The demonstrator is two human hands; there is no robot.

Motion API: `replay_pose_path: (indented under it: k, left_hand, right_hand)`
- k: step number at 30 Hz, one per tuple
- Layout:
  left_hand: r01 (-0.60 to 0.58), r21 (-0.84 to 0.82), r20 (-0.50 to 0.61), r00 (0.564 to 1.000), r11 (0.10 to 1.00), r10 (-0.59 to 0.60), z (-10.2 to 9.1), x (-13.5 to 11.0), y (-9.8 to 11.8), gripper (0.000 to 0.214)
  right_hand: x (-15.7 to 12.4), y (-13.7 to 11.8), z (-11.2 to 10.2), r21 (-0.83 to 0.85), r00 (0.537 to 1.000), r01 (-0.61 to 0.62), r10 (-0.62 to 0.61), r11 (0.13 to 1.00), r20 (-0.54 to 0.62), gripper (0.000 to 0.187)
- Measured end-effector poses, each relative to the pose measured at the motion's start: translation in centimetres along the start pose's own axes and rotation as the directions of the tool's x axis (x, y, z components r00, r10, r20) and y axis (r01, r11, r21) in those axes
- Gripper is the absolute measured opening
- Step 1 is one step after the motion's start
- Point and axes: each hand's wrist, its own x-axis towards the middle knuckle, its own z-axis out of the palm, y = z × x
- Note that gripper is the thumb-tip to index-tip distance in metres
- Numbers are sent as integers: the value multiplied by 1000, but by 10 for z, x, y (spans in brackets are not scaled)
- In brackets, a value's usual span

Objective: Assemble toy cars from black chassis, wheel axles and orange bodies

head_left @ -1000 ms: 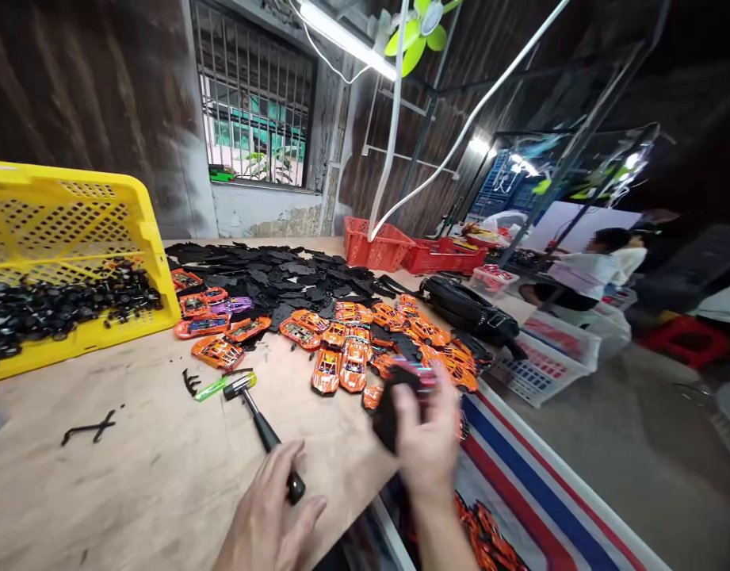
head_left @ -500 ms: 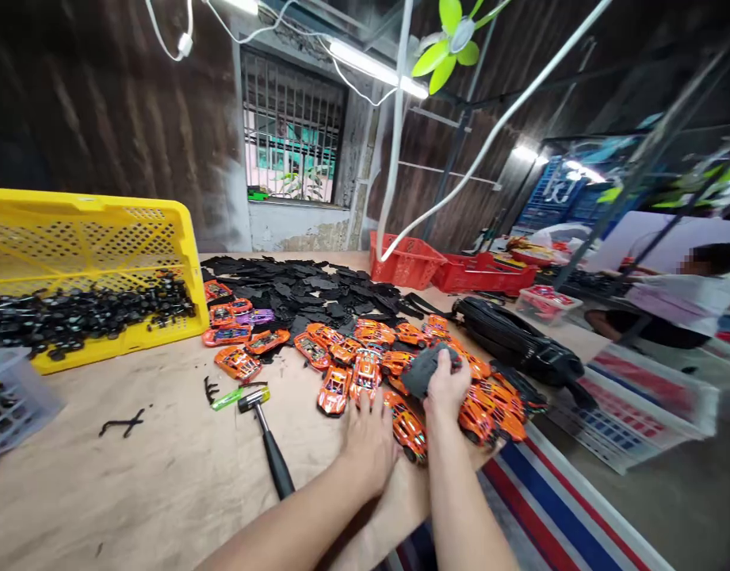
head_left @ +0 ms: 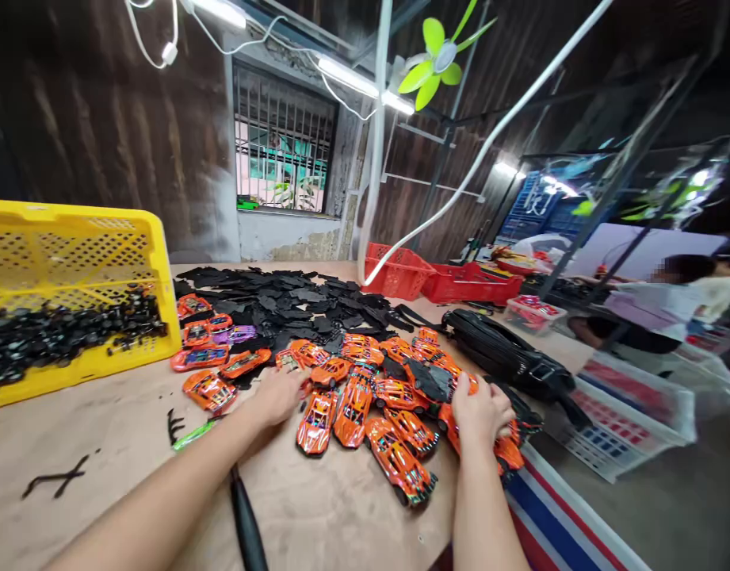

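Orange toy cars lie in a loose group on the table between my hands. My left hand is at the group's left side, fingers stretched out against an orange car, their tips partly hidden. Over the right end of the pile, my right hand has its fingers curled around an orange toy car, mostly covered by the hand. A dark flat plate rests on the cars just left of my right hand. More orange cars and a purple one sit to the left.
Black flat parts are heaped behind the cars. A yellow crate of black pieces stands left. Under my left forearm lie a hammer and a green piece. A black bag lies right; red baskets stand behind. A person sits far right.
My left hand has moved left, away from the middle cars. My right hand has let go of the dark plate, which now lies on the cars, and shifted right. The view has turned slightly.
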Motion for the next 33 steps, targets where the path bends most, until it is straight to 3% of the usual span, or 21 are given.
replay_pose_path:
  k: [3,5,8,12,14,16,19,24,28,33]
  left_hand:
    - [44,83,5,999,996,-44,-14,5,-9,30]
    - [63,107,-26,998,992,-61,-24,22,3,34]
    - [-42,75,-18,999,996,44,-25,65,49,34]
    - [-221,25,83,972,975,218,-3,124,122,19]
    - [-242,13,147,960,970,238,10,143,144,17]
    - [-236,11,187,955,972,230,18,155,153,24]
    - [-196,20,150,970,980,191,17,171,141,31]
    - [-147,19,22,989,989,146,13,209,92,35]
    - [-144,-11,111,983,989,145,29,229,56,35]
    - [-108,-13,138,984,994,109,38,222,10,35]
  right_hand:
    - [7,10,-1,-69,990,-107,112,992,84,58]
    - [10,11,3,-101,978,-123,137,987,155,62]
    - [8,5,9,-137,973,-100,125,986,194,67]
    - [2,1,11,-176,972,-47,86,983,220,64]
    - [1,1,11,-194,970,-21,67,981,233,62]
    - [0,1,11,-208,970,3,47,978,237,62]
    - [0,0,11,-235,969,33,27,972,245,64]
    - [2,1,12,-277,959,37,44,960,280,64]
    - [7,4,13,-298,951,57,39,953,306,65]
    - [8,10,18,-314,957,88,7,945,289,68]
